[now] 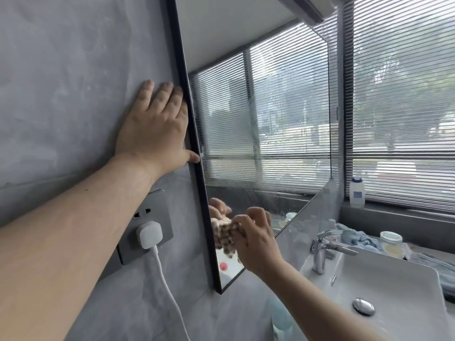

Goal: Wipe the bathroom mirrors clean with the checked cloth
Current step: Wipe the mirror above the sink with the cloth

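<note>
Both forearms are showing bare from the near edge of the picture up to the wrists, with no sleeve covering either. The left hand (154, 130) and the right hand (256, 244) are wearing nothing: no glove, ring, watch or band is showing on fingers (167, 93) or wrists.

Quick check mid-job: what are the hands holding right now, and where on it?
Right hand grips the bunched checked cloth by its upper part, pressed to the mirror. Left hand holds nothing; it lies flat against the wall.
</note>
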Tool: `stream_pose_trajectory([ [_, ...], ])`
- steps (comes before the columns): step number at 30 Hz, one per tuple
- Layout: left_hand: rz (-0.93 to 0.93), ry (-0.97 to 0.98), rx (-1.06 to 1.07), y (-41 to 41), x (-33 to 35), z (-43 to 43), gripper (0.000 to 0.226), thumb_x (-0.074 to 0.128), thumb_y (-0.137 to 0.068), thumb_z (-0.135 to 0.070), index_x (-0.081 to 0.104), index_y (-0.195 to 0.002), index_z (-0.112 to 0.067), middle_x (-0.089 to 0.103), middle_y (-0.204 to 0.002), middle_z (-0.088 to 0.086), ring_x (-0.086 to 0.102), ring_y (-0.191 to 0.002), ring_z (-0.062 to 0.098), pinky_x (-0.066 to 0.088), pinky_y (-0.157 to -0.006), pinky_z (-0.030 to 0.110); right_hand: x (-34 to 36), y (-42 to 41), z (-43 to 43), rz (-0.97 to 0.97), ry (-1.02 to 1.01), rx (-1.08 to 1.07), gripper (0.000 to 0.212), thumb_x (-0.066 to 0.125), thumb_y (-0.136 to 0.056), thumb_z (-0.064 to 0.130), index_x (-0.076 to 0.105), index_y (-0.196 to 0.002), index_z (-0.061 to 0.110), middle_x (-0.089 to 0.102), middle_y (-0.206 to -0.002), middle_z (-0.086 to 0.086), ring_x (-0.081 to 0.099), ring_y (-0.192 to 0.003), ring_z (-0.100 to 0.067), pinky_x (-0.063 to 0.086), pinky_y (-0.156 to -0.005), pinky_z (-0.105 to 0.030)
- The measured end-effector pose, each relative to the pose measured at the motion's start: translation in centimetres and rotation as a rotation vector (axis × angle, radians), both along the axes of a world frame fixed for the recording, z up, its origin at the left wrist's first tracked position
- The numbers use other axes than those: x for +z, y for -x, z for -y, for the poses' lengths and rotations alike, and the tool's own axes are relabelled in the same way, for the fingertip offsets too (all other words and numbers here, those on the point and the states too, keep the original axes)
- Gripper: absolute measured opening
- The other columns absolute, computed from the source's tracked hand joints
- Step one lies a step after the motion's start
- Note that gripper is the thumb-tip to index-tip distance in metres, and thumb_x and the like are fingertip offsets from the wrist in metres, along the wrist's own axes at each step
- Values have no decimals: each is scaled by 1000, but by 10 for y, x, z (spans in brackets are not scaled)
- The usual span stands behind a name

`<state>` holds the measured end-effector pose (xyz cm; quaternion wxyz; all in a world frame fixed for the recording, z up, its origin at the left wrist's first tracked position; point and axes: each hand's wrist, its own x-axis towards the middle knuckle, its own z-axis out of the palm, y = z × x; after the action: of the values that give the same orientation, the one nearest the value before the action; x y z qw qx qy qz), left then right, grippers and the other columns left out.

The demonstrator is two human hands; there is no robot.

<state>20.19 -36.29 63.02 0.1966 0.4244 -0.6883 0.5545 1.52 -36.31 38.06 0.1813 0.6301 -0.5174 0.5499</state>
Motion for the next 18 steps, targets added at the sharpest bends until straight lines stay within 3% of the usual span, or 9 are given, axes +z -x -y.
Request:
stream_pose_trajectory([
  [3, 1, 10, 6, -1, 0, -1, 120, 45, -68, -88, 34, -150, -2, 30, -160, 16, 21, -150, 32, 8, -123, 53, 2, 6, 21, 239, 94, -124, 24, 71, -80, 20, 54, -95, 29, 52, -97, 0, 51, -89, -21, 45, -79, -34],
  [5, 1, 10, 13, 0, 0, -1, 121, 42, -67, -89, 33, -150, -2, 29, -160, 16, 21, -150, 32, 7, -123, 53, 2, 3, 25, 334, 72, -31, 20, 63, -89, 18, 50, -94, 31, 50, -96, 4, 58, -80, -20, 53, -66, -38],
  [6, 0, 12, 14, 0, 1, 0, 121, 42, -67, -89, 33, -150, -2, 29, -160, 16, 21, -150, 32, 7, -123, 53, -2, -5, 23, 279, 108, 34, 13, 56, -92, 20, 52, -97, 31, 49, -97, 7, 58, -78, -17, 55, -65, -35],
  [9, 0, 16, 9, 0, 0, 1, 120, 43, -67, -88, 34, -150, -2, 30, -159, 16, 22, -150, 32, 8, -123, 53, -20, -30, 12, 13, 257, 188, 26, 47, -94, 17, 54, -119, 21, 48, -108, 10, 55, -81, -10, 45, -76, -10],
  [14, -4, 16, -1, 0, 0, 2, 119, 45, -67, -87, 35, -149, -1, 31, -159, 16, 22, -150, 32, 8, -123, 53, -30, -24, 29, -146, 329, 139, 25, 39, -104, 27, 56, -112, 11, 46, -104, -2, 52, -77, -15, 43, -61, -20],
  [16, -5, 20, -7, 0, 0, 2, 119, 45, -67, -87, 36, -149, -1, 32, -159, 17, 23, -149, 33, 8, -123, 53, -22, -16, 43, -25, 269, 56, 26, 48, -99, 26, 63, -114, 11, 50, -100, -3, 54, -74, -13, 44, -57, -23],
  [18, -6, 23, -8, 0, 0, 2, 119, 45, -67, -87, 35, -149, -1, 32, -159, 17, 23, -149, 33, 8, -123, 53, -12, -3, 58, 355, 163, -72, 20, 53, -94, 21, 66, -103, 8, 52, -97, -2, 58, -78, -19, 42, -61, -27],
])
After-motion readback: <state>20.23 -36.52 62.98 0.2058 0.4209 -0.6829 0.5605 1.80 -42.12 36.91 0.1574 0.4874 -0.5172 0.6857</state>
